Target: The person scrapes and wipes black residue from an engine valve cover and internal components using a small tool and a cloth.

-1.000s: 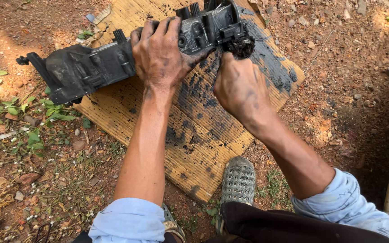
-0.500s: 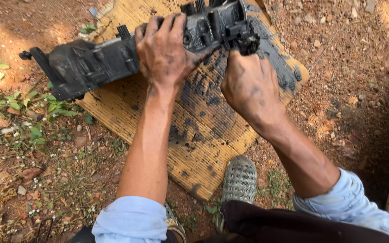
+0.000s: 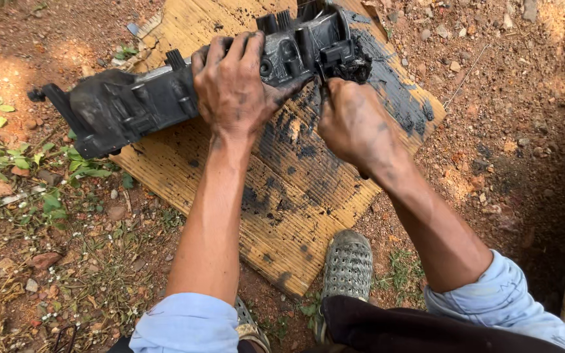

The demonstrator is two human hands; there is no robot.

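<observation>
Matt black greasy plastic engine cover (image 3: 138, 108), rough stained corrugated cardboard (image 3: 295, 196), perforated rubber shoe (image 3: 348, 268)

A single head-worn camera looks steeply down from above the person's chest, facing forward over both forearms. It sits close: the left hand (image 3: 233, 82) and right hand (image 3: 354, 124) fill the centre toward 12 o'clock, on the black engine part (image 3: 125, 108). A perforated shoe (image 3: 348, 268) shows at 6 o'clock.
</observation>
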